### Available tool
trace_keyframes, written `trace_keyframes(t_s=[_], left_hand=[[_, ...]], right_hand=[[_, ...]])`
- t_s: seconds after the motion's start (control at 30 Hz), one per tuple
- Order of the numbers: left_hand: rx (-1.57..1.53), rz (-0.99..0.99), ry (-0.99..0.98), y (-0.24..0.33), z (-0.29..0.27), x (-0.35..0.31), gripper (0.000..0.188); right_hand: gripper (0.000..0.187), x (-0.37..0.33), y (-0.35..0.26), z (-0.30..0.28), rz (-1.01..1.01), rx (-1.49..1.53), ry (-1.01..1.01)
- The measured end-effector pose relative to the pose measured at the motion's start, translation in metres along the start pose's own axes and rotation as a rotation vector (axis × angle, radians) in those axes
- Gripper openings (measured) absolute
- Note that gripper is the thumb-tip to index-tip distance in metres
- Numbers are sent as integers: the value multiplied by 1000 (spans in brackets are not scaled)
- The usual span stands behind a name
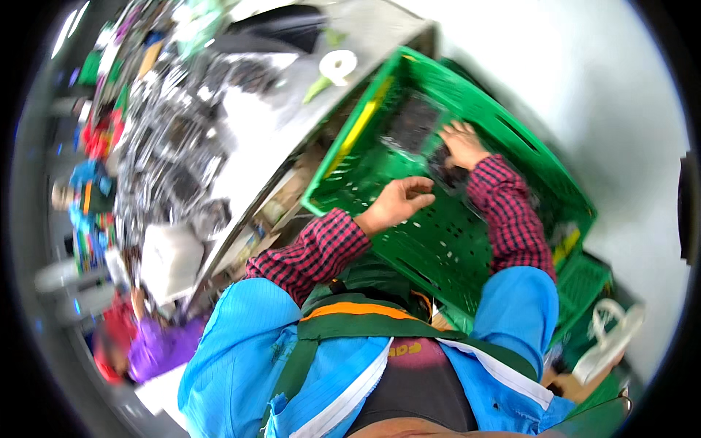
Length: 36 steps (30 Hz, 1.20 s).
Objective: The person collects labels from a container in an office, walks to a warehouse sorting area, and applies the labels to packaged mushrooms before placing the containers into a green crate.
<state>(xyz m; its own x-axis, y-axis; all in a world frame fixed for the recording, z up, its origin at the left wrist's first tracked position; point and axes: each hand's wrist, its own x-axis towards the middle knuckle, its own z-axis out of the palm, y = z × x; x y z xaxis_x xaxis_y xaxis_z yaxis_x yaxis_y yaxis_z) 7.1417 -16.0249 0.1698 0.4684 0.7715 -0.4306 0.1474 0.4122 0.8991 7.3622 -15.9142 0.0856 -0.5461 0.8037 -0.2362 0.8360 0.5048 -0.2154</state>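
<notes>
Both my hands reach into a green plastic crate (438, 252) with a pierced floor. My right hand (461, 146) lies on a clear bag with dark contents (440, 164), its fingers stretched out and slightly spread. Beside it, against the far left end of the crate, lies another clear bag with dark contents (412, 123). Over the crate's near left part hovers my left hand (396, 204), fingers bent and the thumb apart from them, with nothing visible in it. My right forearm partly covers the crate's right part.
Left of the crate, a metal-topped table (252, 120) carries a heap of clear bags with dark items (182, 157). A white tape roll (338, 66) sits near its edge. A person in a purple sleeve (164, 350) is at the lower left. A white bag (606, 343) is at the lower right.
</notes>
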Motion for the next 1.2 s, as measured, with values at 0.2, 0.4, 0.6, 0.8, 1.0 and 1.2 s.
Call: trace_keyframes(t_s=[0.2,0.4,0.6,0.8,1.0,1.2], left_hand=[[34,173,480,19,-62,-87,21],[-229,79,888,-29,-112,-157,18],[377,472,243,48,-76,-103,71],[-637,277,149,-15,-30,-22,64],[-113,243,251,-11,4,-23,72],[-411,121,709,3,-147,-104,44]], right_hand=[[49,46,35,-4,-331,54,-356],[28,-6,-5,-107,-253,294,-144],[25,-38,-94,-173,-350,437,-324],[53,-77,-138,-137,334,519,717],[58,-115,-151,-8,778,1981,603],[71,-79,-139,9,1048,1523,673]])
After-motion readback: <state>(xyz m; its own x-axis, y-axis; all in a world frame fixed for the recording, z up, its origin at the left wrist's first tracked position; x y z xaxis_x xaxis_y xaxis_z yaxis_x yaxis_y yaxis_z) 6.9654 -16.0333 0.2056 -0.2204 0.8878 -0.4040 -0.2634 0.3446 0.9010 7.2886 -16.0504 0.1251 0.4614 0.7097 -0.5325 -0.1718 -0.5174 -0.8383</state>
